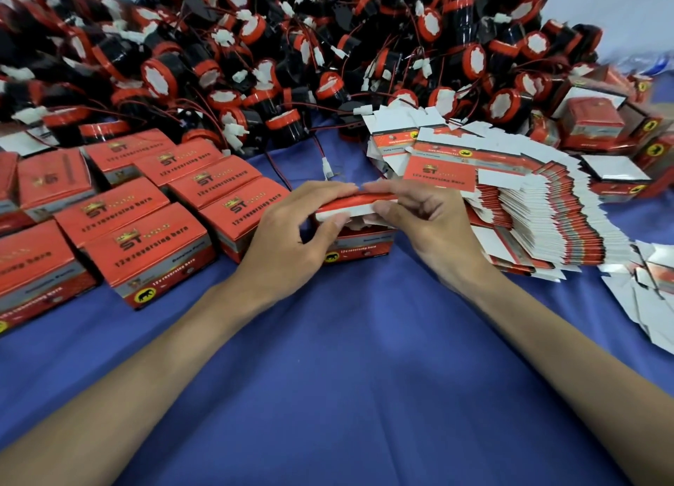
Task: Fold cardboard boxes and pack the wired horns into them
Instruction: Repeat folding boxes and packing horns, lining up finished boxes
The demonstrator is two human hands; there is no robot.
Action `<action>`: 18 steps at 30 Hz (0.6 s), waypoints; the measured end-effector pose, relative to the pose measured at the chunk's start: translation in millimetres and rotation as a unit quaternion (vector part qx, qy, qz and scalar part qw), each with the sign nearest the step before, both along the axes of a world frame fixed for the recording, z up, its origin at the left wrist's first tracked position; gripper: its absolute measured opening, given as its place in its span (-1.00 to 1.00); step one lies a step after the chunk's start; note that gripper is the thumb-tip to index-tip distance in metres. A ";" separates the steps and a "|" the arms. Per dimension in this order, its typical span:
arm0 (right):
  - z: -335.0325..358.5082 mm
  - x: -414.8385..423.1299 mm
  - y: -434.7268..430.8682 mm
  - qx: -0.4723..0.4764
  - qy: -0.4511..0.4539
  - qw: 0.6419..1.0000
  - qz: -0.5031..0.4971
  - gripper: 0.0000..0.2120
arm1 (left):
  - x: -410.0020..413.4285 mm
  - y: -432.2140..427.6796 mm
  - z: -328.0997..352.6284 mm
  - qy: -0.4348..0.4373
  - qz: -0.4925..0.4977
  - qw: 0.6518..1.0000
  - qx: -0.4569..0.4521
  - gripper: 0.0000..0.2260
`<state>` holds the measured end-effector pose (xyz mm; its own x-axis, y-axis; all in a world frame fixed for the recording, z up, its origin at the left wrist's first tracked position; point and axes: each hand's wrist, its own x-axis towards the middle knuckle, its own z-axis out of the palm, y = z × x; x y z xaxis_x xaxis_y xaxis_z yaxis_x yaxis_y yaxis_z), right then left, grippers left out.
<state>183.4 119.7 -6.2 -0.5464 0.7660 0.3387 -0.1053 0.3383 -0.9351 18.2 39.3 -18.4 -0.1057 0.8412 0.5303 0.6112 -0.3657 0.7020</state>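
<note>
A small red cardboard box (pixel 359 246) stands on the blue cloth at the centre. Its top flap, white underneath, is bent down over the opening. My left hand (pixel 291 237) holds the box from the left, fingers laid over the flap and thumb against its front edge. My right hand (pixel 434 223) holds it from the right, fingertips on the flap and thumb under its edge. What is inside the box is hidden. A large heap of black and red wired horns (pixel 291 47) fills the back of the table.
Several closed red boxes (pixel 146 223) stand in rows at the left. A fanned stack of flat unfolded boxes (pixel 518 201) lies at the right, with more closed boxes (pixel 598 124) behind it. Loose flat boxes (pixel 649 296) lie at the far right edge. Blue cloth (pixel 346 376) spreads in front.
</note>
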 end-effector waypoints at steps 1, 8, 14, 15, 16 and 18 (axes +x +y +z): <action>0.8 0.0 -0.4 0.035 -0.017 0.999 -0.022 -0.74 | -1.7 0.2 1.1 0.009 -0.004 1.000 0.003 -0.71; 10.7 6.2 5.4 0.336 -0.183 0.915 -0.132 -0.76 | -7.3 -0.8 4.4 0.047 -0.019 0.999 0.016 -0.70; 16.9 14.5 13.7 0.402 -0.248 0.881 -0.029 -0.74 | -7.8 -3.0 2.6 0.068 -0.026 0.997 0.004 -0.71; 17.3 15.5 14.4 0.409 -0.251 0.877 -0.018 -0.75 | -7.1 -3.5 2.4 0.078 -0.024 0.997 0.012 -0.70; 17.1 16.0 14.3 0.413 -0.251 0.876 -0.013 -0.76 | -6.4 -3.8 2.2 0.088 -0.021 0.996 0.018 -0.70; 15.6 16.2 13.7 0.418 -0.247 0.874 -0.016 -0.75 | -6.3 -2.8 1.4 0.104 -0.018 0.994 0.026 -0.69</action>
<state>199.7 133.4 9.4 -0.7669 0.3802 0.5170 0.2626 0.9210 -0.2878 12.0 36.4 -17.0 0.0414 0.8135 0.5800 0.7271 -0.4227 0.5410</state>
